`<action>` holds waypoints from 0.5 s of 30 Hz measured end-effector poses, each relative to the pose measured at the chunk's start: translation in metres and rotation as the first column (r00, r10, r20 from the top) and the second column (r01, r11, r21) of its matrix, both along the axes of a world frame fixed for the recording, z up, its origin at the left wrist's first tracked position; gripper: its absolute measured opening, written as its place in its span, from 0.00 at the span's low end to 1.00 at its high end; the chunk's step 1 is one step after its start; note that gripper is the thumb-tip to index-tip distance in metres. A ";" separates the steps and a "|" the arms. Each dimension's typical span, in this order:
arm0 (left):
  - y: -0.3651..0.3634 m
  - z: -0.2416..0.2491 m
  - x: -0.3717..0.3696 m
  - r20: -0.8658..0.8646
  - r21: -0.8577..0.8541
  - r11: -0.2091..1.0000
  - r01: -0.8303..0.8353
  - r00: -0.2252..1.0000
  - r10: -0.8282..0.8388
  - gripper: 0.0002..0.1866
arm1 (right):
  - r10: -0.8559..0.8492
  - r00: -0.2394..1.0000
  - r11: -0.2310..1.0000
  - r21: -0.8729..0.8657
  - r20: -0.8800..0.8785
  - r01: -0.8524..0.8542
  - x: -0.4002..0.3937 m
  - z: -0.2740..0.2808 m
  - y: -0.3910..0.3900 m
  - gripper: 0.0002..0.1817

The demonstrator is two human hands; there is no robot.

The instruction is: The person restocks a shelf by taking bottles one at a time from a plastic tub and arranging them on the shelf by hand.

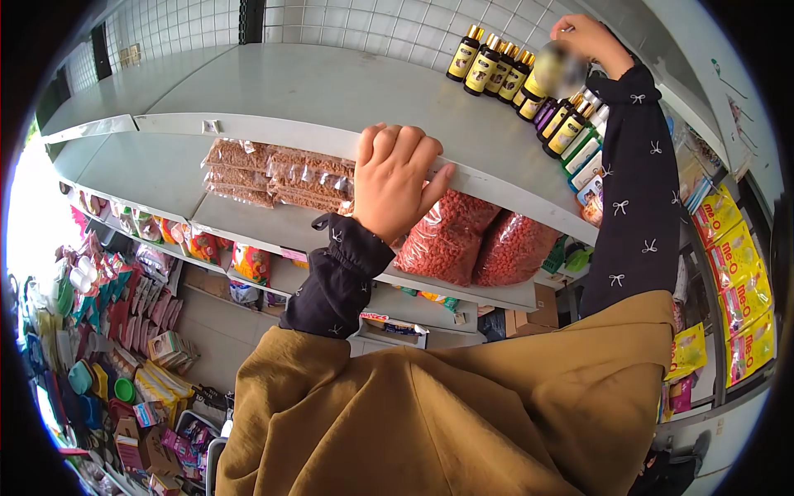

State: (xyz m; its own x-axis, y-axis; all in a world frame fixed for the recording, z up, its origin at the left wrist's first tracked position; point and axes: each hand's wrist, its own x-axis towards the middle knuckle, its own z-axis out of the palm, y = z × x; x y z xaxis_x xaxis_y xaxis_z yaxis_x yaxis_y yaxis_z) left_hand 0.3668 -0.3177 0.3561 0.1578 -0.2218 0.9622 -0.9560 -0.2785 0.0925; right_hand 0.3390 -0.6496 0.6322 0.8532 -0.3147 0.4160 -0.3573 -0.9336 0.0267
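Observation:
My left hand is closed over the front edge of the grey metal shelf, fingers curled on its lip. At the back right of that shelf, my right hand pinches the top of a bottle with a yellow label; a blurred patch hides part of this bottle. Beside it stand several dark bottles with gold caps and yellow labels. More dark bottles and some white-and-green bottles line the shelf nearer to my right sleeve.
Below, a lower shelf holds bags of brown pellets and large bags of red pellets. Yellow Me-O packets hang at the right. A wire grid backs the shelf. Assorted goods crowd the lower left.

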 end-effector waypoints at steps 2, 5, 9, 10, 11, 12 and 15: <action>0.001 -0.001 -0.002 -0.024 0.006 1.000 0.001 1.000 -0.001 0.11 | -0.004 0.999 1.000 -0.005 -0.032 0.004 0.007 -0.006 0.012 0.09; 0.000 0.001 0.000 -0.031 0.001 1.000 0.001 1.000 -0.001 0.11 | 0.040 0.998 0.999 0.038 -0.047 -0.038 0.018 -0.009 0.027 0.09; -0.001 -0.002 0.001 -0.033 -0.006 1.000 0.005 0.999 -0.005 0.12 | 0.153 0.988 0.976 0.162 -0.038 -0.145 0.041 -0.017 0.037 0.10; -0.001 -0.002 0.002 -0.027 -0.011 1.000 0.014 1.000 -0.014 0.12 | 0.168 0.986 0.970 0.181 -0.019 -0.161 0.048 -0.018 0.037 0.10; -0.001 -0.002 0.003 -0.021 -0.016 1.000 0.024 1.000 -0.024 0.12 | 0.182 0.983 0.963 0.200 0.000 -0.178 0.056 -0.020 0.037 0.10; -0.001 -0.003 0.004 -0.024 -0.017 1.000 0.015 1.000 -0.015 0.12 | 0.191 0.982 0.962 0.200 -0.003 -0.186 0.063 -0.021 0.038 0.10; -0.003 -0.004 0.006 0.015 -0.029 0.999 0.033 0.999 -0.032 0.13 | 0.150 0.989 0.972 0.181 -0.008 -0.146 0.087 -0.027 0.032 0.11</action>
